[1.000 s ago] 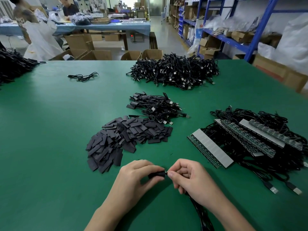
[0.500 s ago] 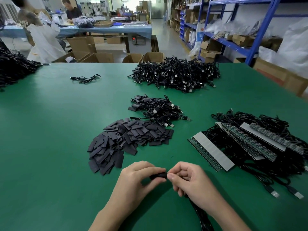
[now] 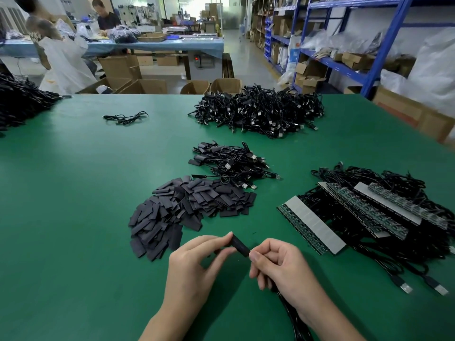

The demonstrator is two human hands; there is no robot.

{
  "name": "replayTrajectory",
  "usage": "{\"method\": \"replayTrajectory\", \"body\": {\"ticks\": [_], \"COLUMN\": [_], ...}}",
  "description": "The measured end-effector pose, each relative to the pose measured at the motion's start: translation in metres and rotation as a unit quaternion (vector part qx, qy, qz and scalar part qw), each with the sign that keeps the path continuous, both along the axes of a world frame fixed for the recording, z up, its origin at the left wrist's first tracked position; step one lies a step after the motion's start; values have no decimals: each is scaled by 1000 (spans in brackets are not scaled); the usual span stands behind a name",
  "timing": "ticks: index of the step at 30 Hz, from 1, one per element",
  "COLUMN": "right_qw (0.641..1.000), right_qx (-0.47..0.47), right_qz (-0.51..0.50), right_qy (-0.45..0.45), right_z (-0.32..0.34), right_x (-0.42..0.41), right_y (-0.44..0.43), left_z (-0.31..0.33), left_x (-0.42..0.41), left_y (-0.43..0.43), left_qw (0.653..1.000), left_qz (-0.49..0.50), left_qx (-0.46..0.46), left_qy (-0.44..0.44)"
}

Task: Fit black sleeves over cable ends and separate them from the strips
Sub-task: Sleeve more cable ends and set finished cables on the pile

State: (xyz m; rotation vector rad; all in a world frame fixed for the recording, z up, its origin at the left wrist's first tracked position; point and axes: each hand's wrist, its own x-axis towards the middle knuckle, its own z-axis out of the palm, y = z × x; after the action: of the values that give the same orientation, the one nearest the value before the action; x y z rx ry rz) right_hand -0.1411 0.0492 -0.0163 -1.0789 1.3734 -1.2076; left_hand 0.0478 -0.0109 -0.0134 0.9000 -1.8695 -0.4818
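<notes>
**One black sleeve pinched between two hands over the green table**

At the far left edge of the table point(image 3: 73, 217) lies a dark heap of cables point(image 3: 22, 104), and a single loose cable point(image 3: 124, 117) sits apart from it, farther in. Left of centre, a spread pile of flat black sleeves point(image 3: 187, 207) lies close to the person. Just below it, the left hand point(image 3: 197, 264) pinches the upper left end of one black sleeve point(image 3: 240, 244) between thumb and forefinger, its other fingers loosely bent. The sleeve slants down to the right hand point(image 3: 283, 267), whose curled fingers nip the sleeve's lower end. A black cable point(image 3: 293, 318) runs from under that hand to the bottom edge. Beyond the sleeve pile is a small bundle of sleeved cables point(image 3: 234, 163), and farther back a big tangle of cables point(image 3: 258, 114). To the right, several strips point(image 3: 312, 225) lie on a mass of cable with their leads attached.
</notes>
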Motion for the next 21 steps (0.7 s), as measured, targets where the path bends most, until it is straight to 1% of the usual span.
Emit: {"method": "replayTrajectory", "body": {"ticks": [6, 9, 11, 12, 14, 16, 18, 20, 21], "right_qw": [1000, 1000, 1000, 1000, 1000, 999, 993, 976, 960], "right_qx": [0, -3, -6, -9, -13, -14, -27, -52, -62], "right_qz": [0, -2, -2, 1, 10, 11, -2, -8, -2], "right_qy": [-2, -5, -2, 2, 14, 51, 115, 210, 272], "right_z": [-4, -3, -2, -2, 0, 3, 4, 6, 8], "right_x": [0, 0, 0, 1, 3, 5, 4, 0, -1], "right_y": [-1, -1, 0, 0, 1, 2, 3, 5, 6], "left_z": [-1, 0, 2, 1, -1, -2, 1, 3, 4], "left_x": [-1, -1, -2, -3, -6, -6, -4, -2, -1], "left_y": [0, 0, 1, 1, 0, -2, -4, -7, -9], "left_qw": [1000, 999, 992, 982, 951, 930, 916, 905, 900], "left_qz": [14, 7, -3, -9, -31, -49, -57, -48, -39], "left_qx": [6, 35, 113, 170, 268, 308, 324, 330, 332], "left_qy": [0, 14, 50, 80, 148, 192, 227, 265, 281]}}
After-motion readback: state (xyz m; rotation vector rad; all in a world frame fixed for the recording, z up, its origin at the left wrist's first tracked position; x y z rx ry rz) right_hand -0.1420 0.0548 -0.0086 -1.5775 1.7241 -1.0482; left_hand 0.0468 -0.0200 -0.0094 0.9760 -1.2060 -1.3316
